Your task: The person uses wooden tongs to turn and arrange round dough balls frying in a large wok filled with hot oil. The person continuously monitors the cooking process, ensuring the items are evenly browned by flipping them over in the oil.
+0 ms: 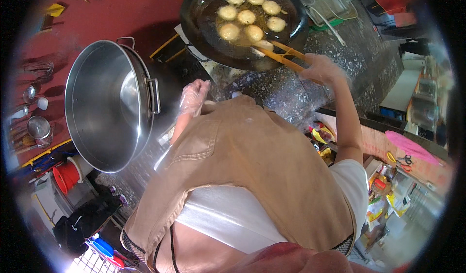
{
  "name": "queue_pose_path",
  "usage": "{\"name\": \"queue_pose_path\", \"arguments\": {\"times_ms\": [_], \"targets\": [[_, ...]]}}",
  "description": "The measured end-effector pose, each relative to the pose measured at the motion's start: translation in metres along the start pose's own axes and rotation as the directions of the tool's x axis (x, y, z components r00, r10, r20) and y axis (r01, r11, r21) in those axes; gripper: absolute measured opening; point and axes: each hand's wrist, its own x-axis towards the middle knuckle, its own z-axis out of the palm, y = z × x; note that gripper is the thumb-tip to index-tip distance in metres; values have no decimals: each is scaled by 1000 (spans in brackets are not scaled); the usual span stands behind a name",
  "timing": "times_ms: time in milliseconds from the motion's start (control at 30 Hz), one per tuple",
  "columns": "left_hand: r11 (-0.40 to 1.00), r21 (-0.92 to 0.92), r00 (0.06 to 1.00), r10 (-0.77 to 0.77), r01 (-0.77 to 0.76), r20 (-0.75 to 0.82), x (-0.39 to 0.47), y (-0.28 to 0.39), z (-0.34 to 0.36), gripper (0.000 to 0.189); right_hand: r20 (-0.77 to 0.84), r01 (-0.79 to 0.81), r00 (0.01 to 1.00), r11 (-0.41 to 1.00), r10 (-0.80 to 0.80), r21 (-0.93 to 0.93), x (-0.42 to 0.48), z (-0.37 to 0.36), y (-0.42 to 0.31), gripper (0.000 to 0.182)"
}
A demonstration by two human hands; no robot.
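Observation:
My right hand [322,69], in a clear plastic glove, grips a pair of long wooden cooking chopsticks [280,58]. Their tips reach into a large dark wok [196,36] of oil, beside a pale piece of food [264,47] near its front edge. Whether the tips pinch that piece cannot be told. Several round, pale golden fritters [246,17] float in the oil. My left hand [194,94], also gloved in clear plastic, is beside my brown apron [251,149], left of and below the wok. Its fingers are drawn together, with nothing visible in them.
At left is a big steel pot [105,105] with side handles. Strainers [39,127] and a whisk [38,68] are along the red wall [120,7]. A wire basket [329,0] and a metal-handled utensil [329,27] lie right of the wok on the speckled counter [269,87].

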Motion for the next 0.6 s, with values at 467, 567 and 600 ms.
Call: {"name": "queue_pose_path", "arguments": {"times_ms": [467, 567, 600], "targets": [[999, 17, 996, -50, 49, 76, -3, 20, -9, 39, 310, -169, 915, 451, -260, 876, 95, 97, -25, 42], [998, 35, 997, -59, 57, 49, -6, 14, -9, 38, 228, -31, 919, 516, -323, 856, 119, 110, -27, 43], [998, 43, 998, -57, 55, 41, -8, 12, -9, 38, 140, 88, 936, 597, -324, 798, 124, 115, -32, 48]]}}
